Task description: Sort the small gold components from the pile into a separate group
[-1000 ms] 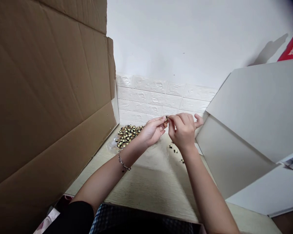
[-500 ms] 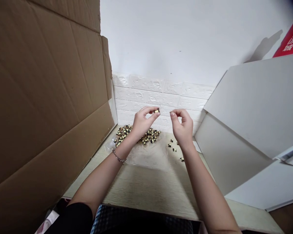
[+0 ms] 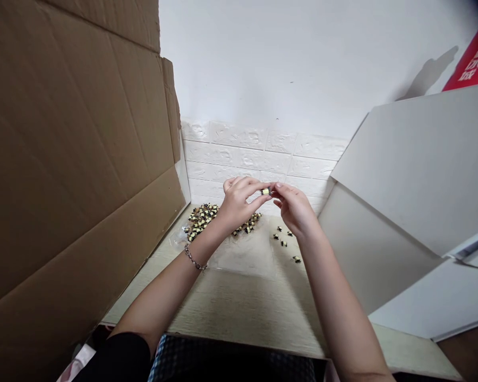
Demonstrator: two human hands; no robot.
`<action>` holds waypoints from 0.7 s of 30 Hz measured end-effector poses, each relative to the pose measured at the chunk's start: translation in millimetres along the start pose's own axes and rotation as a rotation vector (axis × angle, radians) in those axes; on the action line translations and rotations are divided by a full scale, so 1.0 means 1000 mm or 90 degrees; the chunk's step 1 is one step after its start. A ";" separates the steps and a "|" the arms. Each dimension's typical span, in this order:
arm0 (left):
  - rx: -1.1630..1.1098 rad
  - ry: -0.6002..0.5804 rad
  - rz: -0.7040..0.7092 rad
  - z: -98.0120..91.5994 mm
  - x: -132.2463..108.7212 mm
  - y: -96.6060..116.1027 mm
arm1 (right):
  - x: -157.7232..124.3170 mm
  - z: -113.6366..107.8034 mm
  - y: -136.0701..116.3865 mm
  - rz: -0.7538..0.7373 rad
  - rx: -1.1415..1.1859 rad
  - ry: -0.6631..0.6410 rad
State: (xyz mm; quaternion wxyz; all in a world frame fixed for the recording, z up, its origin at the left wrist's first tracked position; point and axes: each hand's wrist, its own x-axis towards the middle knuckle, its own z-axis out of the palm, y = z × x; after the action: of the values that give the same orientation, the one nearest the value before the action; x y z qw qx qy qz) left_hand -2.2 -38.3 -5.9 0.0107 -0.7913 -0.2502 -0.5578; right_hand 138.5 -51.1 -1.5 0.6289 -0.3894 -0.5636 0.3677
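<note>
A: Where is the small yellow-and-black component (image 3: 266,191) now?

B: We hold it in the air, above the worktop (image 3: 242,313). Our left hand (image 3: 239,204) and right hand (image 3: 297,209) have come together, and it sits between them.

A: Are the hands closed?

B: Yes, both are pinching it with the fingertips. The left hand is at nine o'clock from it, the right at four o'clock.

A: And around it?

B: A heap of the same components (image 3: 201,220) lies at eight o'clock, on a clear plastic sheet (image 3: 242,254). Some loose components (image 3: 282,236) are at five o'clock. Our forearms rise from the bottom of the view, and a chain bracelet (image 3: 194,258) is on the left wrist.
</note>
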 end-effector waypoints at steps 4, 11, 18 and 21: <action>0.008 -0.015 0.006 0.000 0.000 -0.001 | 0.000 -0.002 -0.001 0.032 0.102 -0.035; 0.006 -0.044 -0.005 0.001 -0.001 -0.002 | 0.001 -0.003 -0.002 0.003 0.103 0.003; 0.037 -0.051 0.028 0.003 -0.002 -0.005 | 0.001 -0.007 -0.001 -0.270 -0.249 0.149; 0.033 -0.063 0.020 0.003 -0.003 -0.005 | -0.002 -0.008 -0.004 -0.406 -0.411 0.201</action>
State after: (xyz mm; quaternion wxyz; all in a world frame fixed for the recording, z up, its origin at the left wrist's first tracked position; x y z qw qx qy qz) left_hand -2.6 -33.9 -10.6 0.0276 -0.8212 -0.2527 -0.5109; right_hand 146.1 -55.5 1.1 0.6352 -0.4235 -0.6380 -0.1006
